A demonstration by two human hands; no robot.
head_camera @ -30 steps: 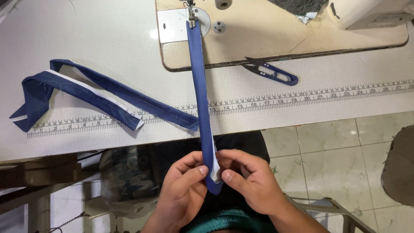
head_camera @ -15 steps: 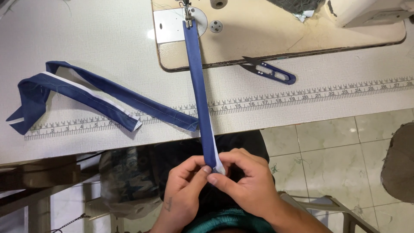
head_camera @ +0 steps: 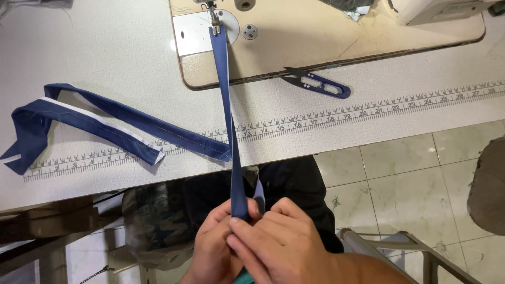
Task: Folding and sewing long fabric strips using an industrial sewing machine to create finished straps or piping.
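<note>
A long navy fabric strip (head_camera: 227, 115) runs taut from under the sewing machine's presser foot (head_camera: 213, 17) down off the table edge to my hands. My left hand (head_camera: 213, 247) and my right hand (head_camera: 281, 242) pinch its near end together, just above my lap, with the fingers folded over the strip's tip. A second length of the same navy strip with a white underside (head_camera: 100, 118) lies looped on the white table at the left and joins the taut part near the table edge.
Blue thread snips (head_camera: 318, 84) lie at the edge of the beige machine bed (head_camera: 336, 37). A printed ruler (head_camera: 368, 108) runs along the white table's front. Tiled floor and a metal stool frame (head_camera: 405, 247) are at the right.
The hands have slid slightly toward me along the strip and closed tighter over its end. The view has shifted a little; the strip stays under the presser foot.
</note>
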